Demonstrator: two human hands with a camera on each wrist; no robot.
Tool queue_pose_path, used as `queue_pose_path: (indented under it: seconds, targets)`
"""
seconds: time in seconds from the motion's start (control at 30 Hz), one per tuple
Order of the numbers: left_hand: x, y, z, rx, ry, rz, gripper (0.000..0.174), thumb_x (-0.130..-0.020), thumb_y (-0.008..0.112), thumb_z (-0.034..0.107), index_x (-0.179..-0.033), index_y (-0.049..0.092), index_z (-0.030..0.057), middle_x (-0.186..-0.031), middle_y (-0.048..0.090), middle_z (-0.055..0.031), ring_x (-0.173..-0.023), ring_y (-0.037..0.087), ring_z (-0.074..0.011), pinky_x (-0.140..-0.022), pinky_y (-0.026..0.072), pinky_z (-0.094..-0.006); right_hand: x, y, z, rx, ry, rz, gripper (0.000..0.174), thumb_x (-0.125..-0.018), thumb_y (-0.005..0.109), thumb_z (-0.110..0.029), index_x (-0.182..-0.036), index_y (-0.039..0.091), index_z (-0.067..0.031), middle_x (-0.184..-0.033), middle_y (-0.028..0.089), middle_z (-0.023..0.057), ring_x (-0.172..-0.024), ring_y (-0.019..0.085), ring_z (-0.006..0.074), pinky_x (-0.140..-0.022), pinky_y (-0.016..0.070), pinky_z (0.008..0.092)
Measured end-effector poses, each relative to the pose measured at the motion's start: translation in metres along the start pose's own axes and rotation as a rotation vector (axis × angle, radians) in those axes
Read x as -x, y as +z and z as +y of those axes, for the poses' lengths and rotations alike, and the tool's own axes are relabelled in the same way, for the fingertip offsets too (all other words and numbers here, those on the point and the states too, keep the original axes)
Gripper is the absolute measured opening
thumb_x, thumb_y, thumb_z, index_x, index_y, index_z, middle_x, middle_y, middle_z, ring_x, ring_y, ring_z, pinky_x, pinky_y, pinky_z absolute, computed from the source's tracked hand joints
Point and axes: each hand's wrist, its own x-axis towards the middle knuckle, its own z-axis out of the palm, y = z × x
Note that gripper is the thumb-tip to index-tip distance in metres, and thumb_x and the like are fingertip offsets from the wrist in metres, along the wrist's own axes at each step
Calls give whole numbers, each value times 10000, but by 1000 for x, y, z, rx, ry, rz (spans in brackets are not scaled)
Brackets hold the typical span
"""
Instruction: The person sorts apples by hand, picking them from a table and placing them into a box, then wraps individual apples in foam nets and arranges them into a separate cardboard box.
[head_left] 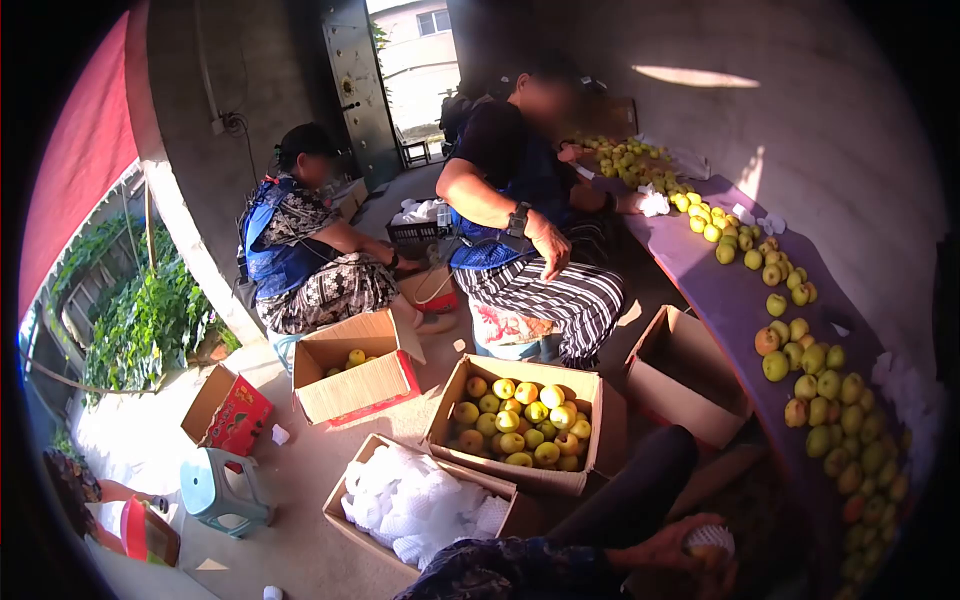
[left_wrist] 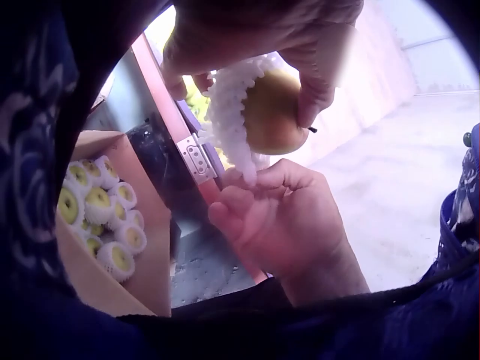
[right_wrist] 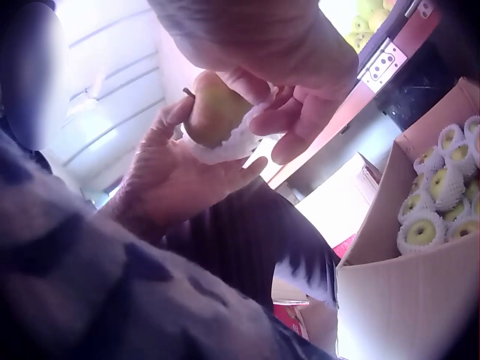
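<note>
My left hand [left_wrist: 255, 34] grips a yellow-brown pear [left_wrist: 276, 116], with the thumb near its stem. A white foam net [left_wrist: 229, 112] is around part of the pear, and the stem side is bare. With curled fingers, my right hand [left_wrist: 292, 221] pinches the net's edge. The right wrist view shows the same pear [right_wrist: 214, 116] in the left hand [right_wrist: 169, 180], with the right hand [right_wrist: 277, 45] over it. Low in the head view, the left hand [head_left: 655, 550] and netted pear are partly in shadow.
A carton [right_wrist: 360, 247] of netted pears [right_wrist: 421, 234] stands beside me. Before me are a carton of bare pears [head_left: 520, 425] and one of foam nets [head_left: 410, 500]. Loose pears line a purple-covered table [head_left: 690, 235] at right. Two people sit ahead near a blue stool [head_left: 215, 485].
</note>
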Motion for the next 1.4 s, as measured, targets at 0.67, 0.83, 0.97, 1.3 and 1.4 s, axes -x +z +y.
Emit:
queue_pose_path:
  seconds: [0.67, 0.83, 0.97, 1.3, 1.4]
  targets:
    - [-5, -5, -12, 261, 42, -152, 763, -866, 663, 275, -1465, 219, 112, -1371, 431, -112, -1296, 409, -215, -1088, 322, -327, 13, 25, -60, 150, 61, 147, 561, -782, 749, -381, -1156, 547, -14, -1045, 611, 167, -950, 582, 330, -857, 461, 408]
    - [1, -3, -6, 402, 22, -133, 731, -887, 648, 330, -1452, 243, 105, -1337, 451, -92, -1257, 430, -194, -1074, 324, -322, 13, 24, -64, 47, 33, 40, 576, -815, 717, -372, -1214, 520, -6, -1142, 549, 209, -1067, 520, 349, -916, 420, 410]
    - [-1, -3, -9, 382, -21, -126, 755, -890, 638, 365, -1463, 225, 98, -1350, 445, -98, -1271, 420, -200, -1081, 319, -323, 15, 27, -67, 2, -100, -3, 550, -823, 716, -310, -1216, 505, 11, -1100, 537, 179, -960, 554, 298, -835, 454, 396]
    - [-7, 13, -41, 419, 194, -167, 708, -903, 623, 348, -1466, 272, 100, -1429, 363, -115, -1328, 357, -223, -1118, 279, -344, -10, 17, 16, -345, 0, -62, 439, -835, 674, -140, -1213, 491, -12, -908, 548, 86, -689, 543, 145, -604, 460, 262]
    - [-9, 12, -30, -39, 269, 0, 649, -903, 614, 328, -1442, 325, 113, -1366, 405, -139, -1309, 382, -257, -1096, 318, -359, -2, 14, -28, -441, 64, -68, 432, -844, 664, -131, -1224, 495, -15, -986, 545, 95, -722, 556, 148, -646, 478, 273]
